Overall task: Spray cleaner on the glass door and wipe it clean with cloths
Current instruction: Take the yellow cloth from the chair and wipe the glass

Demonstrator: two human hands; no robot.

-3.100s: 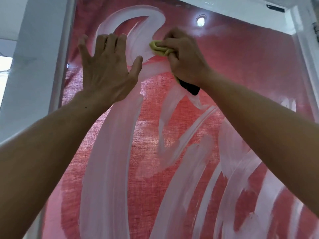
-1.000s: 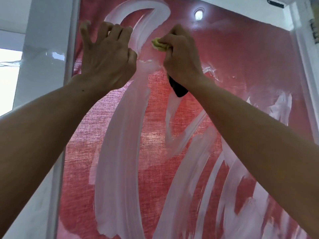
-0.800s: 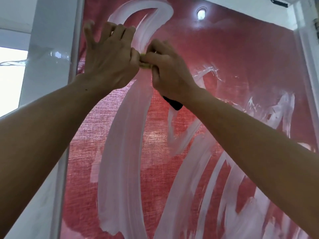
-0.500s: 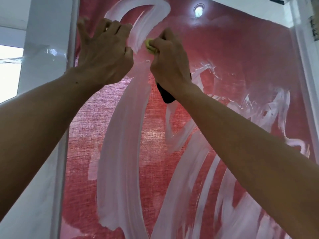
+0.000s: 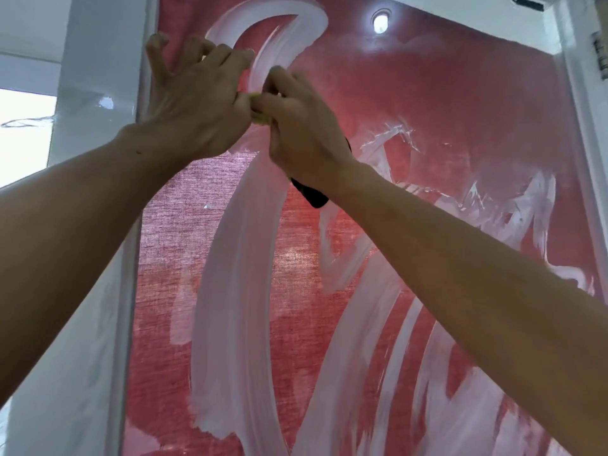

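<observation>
The glass door [image 5: 444, 126] fills the view, with a red fabric behind it and broad white foam streaks [image 5: 237, 291] across it. My right hand [image 5: 302, 133] grips a small yellow cloth [image 5: 258, 116] and presses it on the glass near the top; a black object [image 5: 312, 195] sticks out below the wrist. My left hand [image 5: 194, 93] rests on the glass just left of it, fingers bent with tips on the pane, its thumb touching the cloth hand. Most of the cloth is hidden by my fingers.
A white door frame [image 5: 138, 225] and a glossy white wall [image 5: 82, 93] run down the left side. Another white frame edge [image 5: 585, 93] borders the glass at the right. A round lamp reflection [image 5: 380, 21] shines near the top.
My right hand has slid the yellow cloth left and slightly down until it meets my left hand's thumb. The left hand has stayed at the same spot on the glass.
</observation>
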